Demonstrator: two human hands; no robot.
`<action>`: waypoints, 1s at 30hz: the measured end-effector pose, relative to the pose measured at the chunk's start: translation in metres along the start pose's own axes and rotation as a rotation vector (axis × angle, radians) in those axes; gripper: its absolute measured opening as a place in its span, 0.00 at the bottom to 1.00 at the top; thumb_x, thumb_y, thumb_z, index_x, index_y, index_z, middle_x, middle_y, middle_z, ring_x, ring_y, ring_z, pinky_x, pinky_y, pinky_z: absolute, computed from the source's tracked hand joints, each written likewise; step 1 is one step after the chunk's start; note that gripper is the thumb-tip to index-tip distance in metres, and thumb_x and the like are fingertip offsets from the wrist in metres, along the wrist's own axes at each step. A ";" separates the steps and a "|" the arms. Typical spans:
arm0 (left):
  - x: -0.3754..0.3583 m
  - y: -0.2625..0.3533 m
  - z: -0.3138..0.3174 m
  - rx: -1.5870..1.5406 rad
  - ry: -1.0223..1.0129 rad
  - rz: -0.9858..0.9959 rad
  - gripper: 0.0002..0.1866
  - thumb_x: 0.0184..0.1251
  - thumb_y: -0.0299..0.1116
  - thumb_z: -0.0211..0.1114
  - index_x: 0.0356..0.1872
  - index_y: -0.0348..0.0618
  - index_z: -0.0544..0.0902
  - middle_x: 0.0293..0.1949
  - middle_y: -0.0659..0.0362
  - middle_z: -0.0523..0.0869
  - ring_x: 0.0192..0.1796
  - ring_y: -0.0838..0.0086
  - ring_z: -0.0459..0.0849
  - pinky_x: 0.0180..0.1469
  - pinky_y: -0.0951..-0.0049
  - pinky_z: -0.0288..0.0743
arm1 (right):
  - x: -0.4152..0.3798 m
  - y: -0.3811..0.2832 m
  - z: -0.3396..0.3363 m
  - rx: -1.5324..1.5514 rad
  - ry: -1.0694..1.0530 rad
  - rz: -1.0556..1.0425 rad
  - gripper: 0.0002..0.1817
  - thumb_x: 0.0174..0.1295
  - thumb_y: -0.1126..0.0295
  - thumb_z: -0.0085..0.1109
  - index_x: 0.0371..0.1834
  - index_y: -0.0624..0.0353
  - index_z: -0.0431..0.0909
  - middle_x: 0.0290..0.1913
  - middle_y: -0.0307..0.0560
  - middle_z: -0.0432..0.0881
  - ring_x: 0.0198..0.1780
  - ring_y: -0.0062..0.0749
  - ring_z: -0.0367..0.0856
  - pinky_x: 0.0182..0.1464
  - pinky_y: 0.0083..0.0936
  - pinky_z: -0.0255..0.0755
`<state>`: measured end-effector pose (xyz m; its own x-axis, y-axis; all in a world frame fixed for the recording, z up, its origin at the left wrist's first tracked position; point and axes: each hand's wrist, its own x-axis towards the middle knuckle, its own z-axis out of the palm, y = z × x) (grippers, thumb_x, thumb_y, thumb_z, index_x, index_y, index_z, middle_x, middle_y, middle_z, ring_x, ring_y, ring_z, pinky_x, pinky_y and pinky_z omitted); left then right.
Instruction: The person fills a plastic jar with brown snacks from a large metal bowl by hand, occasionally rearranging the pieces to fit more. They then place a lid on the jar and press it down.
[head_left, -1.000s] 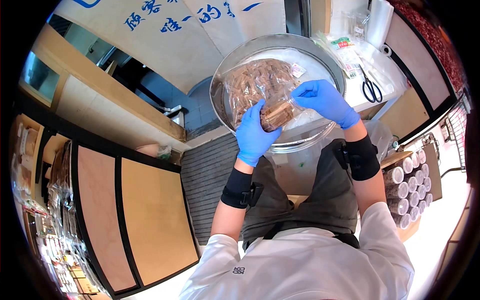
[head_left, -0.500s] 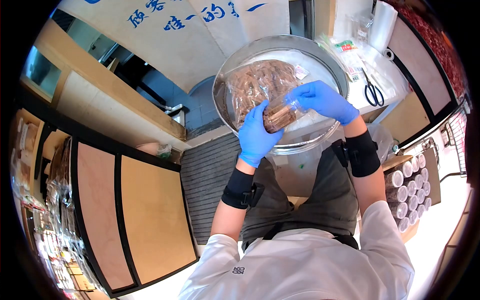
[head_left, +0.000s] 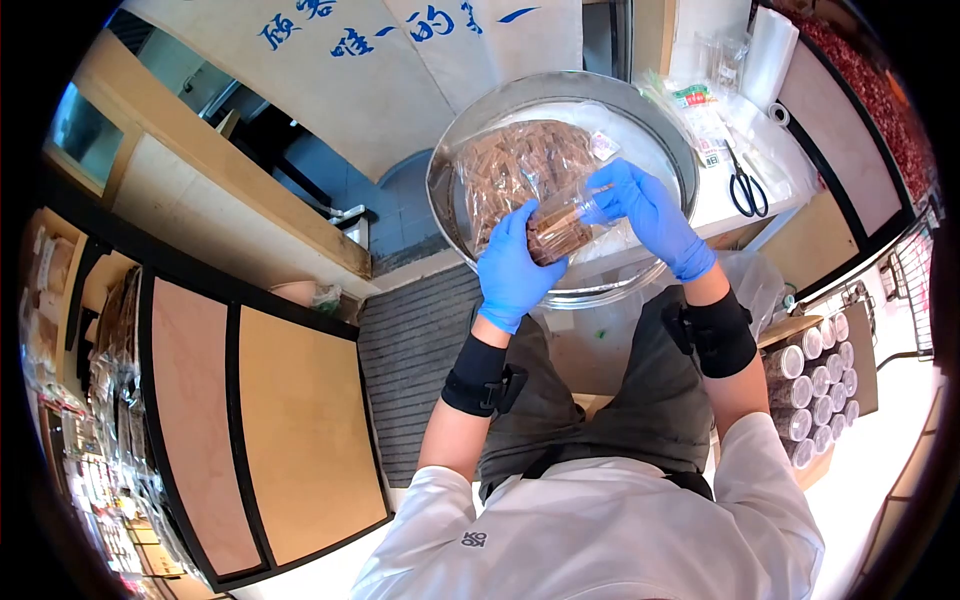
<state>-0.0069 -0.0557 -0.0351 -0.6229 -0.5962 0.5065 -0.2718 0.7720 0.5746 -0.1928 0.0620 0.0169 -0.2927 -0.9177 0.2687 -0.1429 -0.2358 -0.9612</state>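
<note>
A clear plastic jar [head_left: 562, 230] partly filled with brown strips lies tilted in my blue-gloved left hand [head_left: 516, 268], whose fingers wrap round its lower part. At the jar's clear upper end, my blue-gloved right hand [head_left: 650, 215] has its fingers curled in and closed on the rim. The fingertips partly cover the mouth, so any small thing between them is hidden. Just behind both hands, a large clear bag [head_left: 520, 160] full of similar brown strips rests in a round metal pan [head_left: 683, 130]. A small white label [head_left: 603, 146] shows on the bag's right side.
Black-handled scissors [head_left: 747, 190], printed packets [head_left: 705, 120] and a plastic roll [head_left: 768, 58] lie on the white counter [head_left: 735, 210] at right. Several filled jars [head_left: 815, 385] are stacked at lower right. A white curtain [head_left: 400, 80] hangs ahead; cabinets [head_left: 300, 430] stand at left.
My right hand has shifted slightly and turned, its wrist and forearm lowering a little while the fingers stay at the jar's mouth. My left hand and the jar have hardly moved.
</note>
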 end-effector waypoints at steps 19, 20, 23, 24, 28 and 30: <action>-0.002 -0.002 0.003 -0.103 0.153 0.006 0.41 0.38 0.29 0.79 0.61 0.45 0.72 0.47 0.54 0.80 0.49 0.62 0.82 0.53 0.65 0.78 | 0.003 0.048 -0.007 0.038 0.388 -0.044 0.16 0.76 0.63 0.50 0.53 0.64 0.79 0.32 0.48 0.85 0.32 0.26 0.85 0.40 0.22 0.79; -0.002 -0.004 0.004 -0.103 0.153 0.007 0.41 0.38 0.29 0.79 0.61 0.45 0.72 0.47 0.54 0.80 0.49 0.62 0.82 0.53 0.65 0.78 | 0.002 0.053 -0.004 -0.146 0.284 0.024 0.15 0.73 0.63 0.52 0.51 0.63 0.80 0.33 0.50 0.86 0.33 0.30 0.86 0.41 0.26 0.79; -0.005 -0.011 0.010 -0.176 0.194 0.027 0.43 0.37 0.26 0.79 0.62 0.44 0.70 0.48 0.55 0.79 0.49 0.64 0.81 0.54 0.66 0.78 | -0.001 0.054 0.007 -0.561 0.061 0.055 0.15 0.68 0.61 0.57 0.48 0.61 0.82 0.34 0.55 0.86 0.37 0.42 0.87 0.43 0.35 0.79; -0.005 -0.013 0.011 -0.196 0.185 0.020 0.43 0.37 0.25 0.79 0.62 0.43 0.69 0.48 0.55 0.79 0.49 0.65 0.81 0.55 0.67 0.77 | 0.000 0.053 0.012 -0.790 -0.059 0.012 0.16 0.65 0.60 0.59 0.47 0.59 0.83 0.35 0.58 0.86 0.39 0.49 0.87 0.46 0.39 0.79; -0.007 -0.010 0.010 -0.268 0.172 -0.020 0.43 0.39 0.24 0.79 0.63 0.41 0.68 0.51 0.54 0.79 0.51 0.67 0.80 0.57 0.69 0.77 | 0.008 0.073 0.032 -0.768 -0.259 0.047 0.19 0.63 0.57 0.61 0.50 0.57 0.82 0.42 0.63 0.85 0.46 0.59 0.84 0.52 0.43 0.77; -0.008 -0.012 0.012 -0.265 0.179 -0.019 0.43 0.40 0.24 0.79 0.63 0.41 0.68 0.52 0.54 0.78 0.52 0.67 0.80 0.57 0.69 0.77 | 0.008 0.080 0.044 -0.772 -0.070 0.052 0.21 0.61 0.57 0.63 0.54 0.56 0.80 0.49 0.64 0.83 0.50 0.58 0.83 0.54 0.41 0.77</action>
<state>-0.0075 -0.0571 -0.0536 -0.4739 -0.6577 0.5855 -0.0670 0.6899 0.7208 -0.1649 0.0222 -0.0602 -0.2601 -0.9457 0.1948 -0.7565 0.0742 -0.6497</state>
